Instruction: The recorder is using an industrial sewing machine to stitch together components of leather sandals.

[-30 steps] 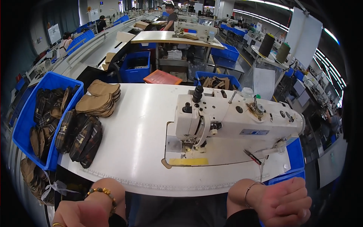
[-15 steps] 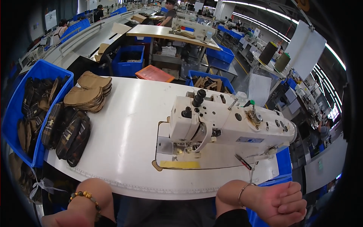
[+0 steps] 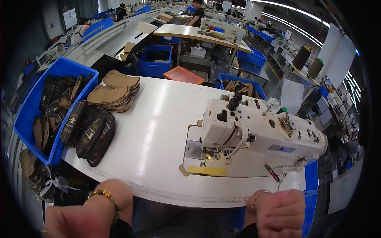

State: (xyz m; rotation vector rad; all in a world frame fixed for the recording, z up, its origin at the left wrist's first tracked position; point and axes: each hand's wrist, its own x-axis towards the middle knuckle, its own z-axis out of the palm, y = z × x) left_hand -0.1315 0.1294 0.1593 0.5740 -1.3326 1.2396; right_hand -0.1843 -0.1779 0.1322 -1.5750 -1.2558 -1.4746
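Note:
At the front left my left hand (image 3: 75, 223) is bent at the wrist, off the table edge, with a beaded bracelet (image 3: 104, 195) above it. The lower picture edge cuts it off, so its fingers are mostly hidden. On the right my right hand (image 3: 281, 213) is closed in a fist in front of the table edge, wearing a thin bangle; nothing shows in it. The white sewing machine (image 3: 258, 131) stands beyond it, with small red-and-black thread snips (image 3: 272, 173) at its base. Dark plaid fabric pieces (image 3: 96, 137) and a stack of brown sole-shaped pieces (image 3: 113, 95) lie at the table's left.
A blue bin (image 3: 27, 131) of plaid pieces adjoins the white table (image 3: 154, 158) on the left. Behind the table are an orange tray (image 3: 183, 74), another blue bin (image 3: 260, 92) with brown pieces and a second sewing table (image 3: 186, 32). Thread cones (image 3: 301, 57) stand at right.
The whole scene has shifted right in the picture as the view turned. My right fist has come inward and turned, its back now facing up more. My left hand shows more than before.

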